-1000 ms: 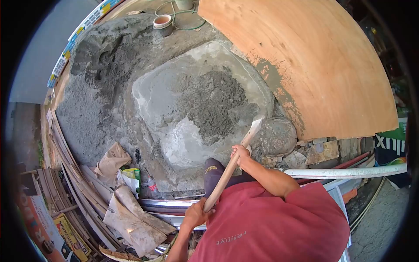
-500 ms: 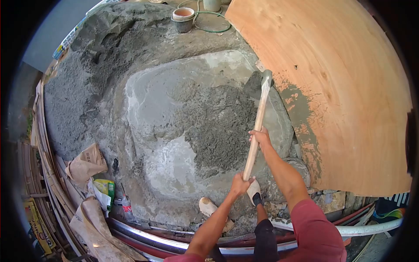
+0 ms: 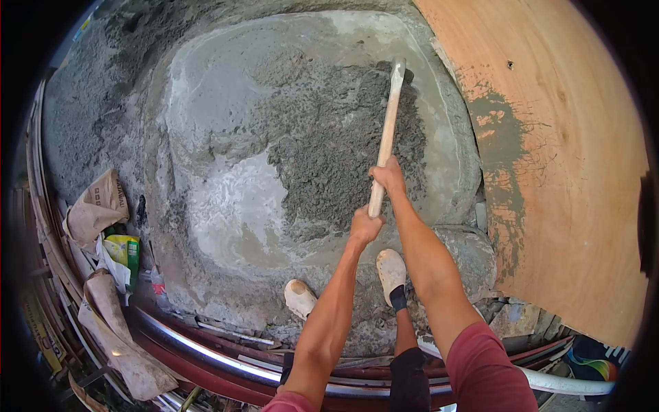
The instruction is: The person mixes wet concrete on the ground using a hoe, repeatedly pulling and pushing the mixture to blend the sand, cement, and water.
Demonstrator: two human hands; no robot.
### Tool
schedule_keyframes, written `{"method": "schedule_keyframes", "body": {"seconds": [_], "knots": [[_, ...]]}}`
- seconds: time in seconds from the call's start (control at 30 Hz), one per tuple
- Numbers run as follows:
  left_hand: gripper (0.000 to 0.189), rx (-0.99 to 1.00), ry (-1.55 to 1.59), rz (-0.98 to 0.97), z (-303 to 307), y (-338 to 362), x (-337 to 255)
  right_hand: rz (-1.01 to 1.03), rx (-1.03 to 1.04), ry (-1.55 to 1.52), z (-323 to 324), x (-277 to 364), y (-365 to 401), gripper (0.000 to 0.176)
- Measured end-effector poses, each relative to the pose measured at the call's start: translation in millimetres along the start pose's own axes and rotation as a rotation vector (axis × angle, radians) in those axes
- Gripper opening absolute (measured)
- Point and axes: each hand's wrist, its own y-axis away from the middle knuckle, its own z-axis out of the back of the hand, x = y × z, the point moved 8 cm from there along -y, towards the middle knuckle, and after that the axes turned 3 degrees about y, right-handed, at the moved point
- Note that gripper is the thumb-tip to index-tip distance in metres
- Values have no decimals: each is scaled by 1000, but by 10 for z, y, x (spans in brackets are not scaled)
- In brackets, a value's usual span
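A long-handled tool [image 3: 386, 137] with a pale wooden shaft reaches away from me over a heap of wet grey mortar [image 3: 329, 144]. My left hand [image 3: 366, 225] is wrapped round the near end of the shaft. Further up the same shaft, my right hand [image 3: 389, 175] grips it. The tool's metal socket shows at the far end, and its blade is mostly hidden in the mortar. Around the heap lies a smooth wet cement patch [image 3: 233, 206].
A plywood sheet [image 3: 576, 158] with mortar smears covers the right side. Paper sacks [image 3: 99, 206], a red-labelled bottle [image 3: 158, 283] and long strips lie at the left. Metal pipes [image 3: 233, 362] run behind my shoes [image 3: 391, 269]. Dark sandy material [image 3: 96, 123] is piled at upper left.
The tool's head has moved left from the mortar's right edge onto the heap, with both hands still on the shaft. The view has shifted, and the pots at the top have left it.
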Motion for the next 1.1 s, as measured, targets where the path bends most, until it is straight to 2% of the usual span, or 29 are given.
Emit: {"method": "schedule_keyframes", "body": {"seconds": [0.03, 0.07, 0.1, 0.17, 0.2, 0.23, 0.3, 0.43, 0.57, 0.67, 0.77, 0.83, 0.9, 0.97, 1.03, 1.1], "knots": [[32, -1, 8, 5, 55, 110, 78, -136, 95, -240, 37, 102, 91, 49], [34, -63, -132, -71, 153, 279, 64, -279, 188, -481, -12, 144, 206, 43], [36, -130, -273, -151, 265, 465, 14, -279, 193, -478, -46, 169, 233, 43], [41, -129, -290, -91, 394, 896, 20, -344, 212, -698, -109, 156, 255, 35], [37, -119, -287, -63, 494, 1092, 66, -405, 211, -721, -120, 215, 357, 24], [34, -110, -288, -35, 624, 1283, 110, -406, 213, -717, -188, 237, 396, 24], [31, -92, -286, 6, 875, 1715, 120, -488, 237, -1174, -503, 239, 527, 15], [25, -67, -306, -58, 1360, 2403, 636, -596, 365, -1290, -965, 272, 1432, 16], [18, -114, -522, 12, 1993, 3122, 1113, -772, 387, -1366, -1249, 390, 2479, 21], [14, -161, -541, 47, 2185, 3764, 1037, -883, 404, -1416, -1190, 484, 3163, 23], [14, -186, -532, 92, 2098, 4321, 761, -956, 455, -1380, -1115, 460, 3597, 21], [14, -200, -571, 95, 1994, 4197, 771, -997, 462, -1322, -1297, 302, 3436, 19], [14, -206, -682, 175, 1872, 3917, 1049, -1057, 470, -1256, -1494, 94, 3393, 18], [15, -204, -634, 197, 1793, 3659, 1329, -1022, 425, -1190, -1523, -66, 3136, 16], [17, -197, -584, 73, 1587, 3524, 1322, -930, 430, -1227, -1433, -31, 2889, 17], [20, -135, -559, 60, 1346, 3472, 1281, -827, 421, -1142, -1126, -72, 2793, 14]]}}
